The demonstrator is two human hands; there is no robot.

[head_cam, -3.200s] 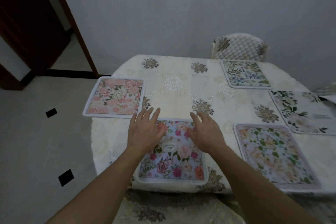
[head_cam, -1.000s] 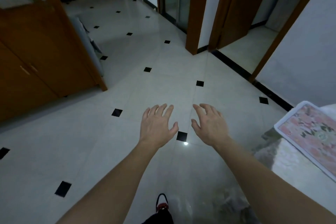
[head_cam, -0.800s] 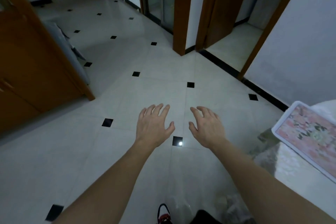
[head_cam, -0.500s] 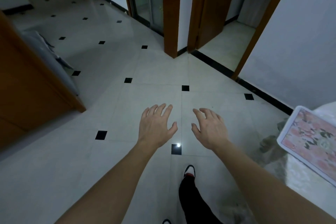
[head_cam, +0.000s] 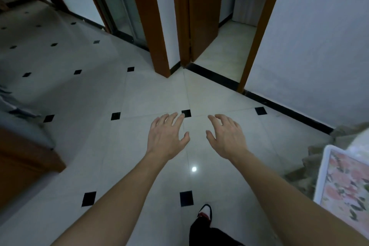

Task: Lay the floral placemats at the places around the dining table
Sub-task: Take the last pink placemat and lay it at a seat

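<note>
**Nothing held, palms down**

A black trouser leg and shoe [head_cam: 205, 210] show at the bottom edge. At the right edge a pink floral placemat [head_cam: 347, 187] lies flat on the cloth-covered worktop [head_cam: 360, 142], well apart from both hands. The left hand [head_cam: 166, 138] and right hand [head_cam: 227, 139] hover side by side above the tiled floor [head_cam: 139, 102]. Their fingers [head_cam: 173, 121] are loosely spread and slightly bent, holding and touching nothing. Beyond them a wooden door [head_cam: 205, 12] stands open.
</note>
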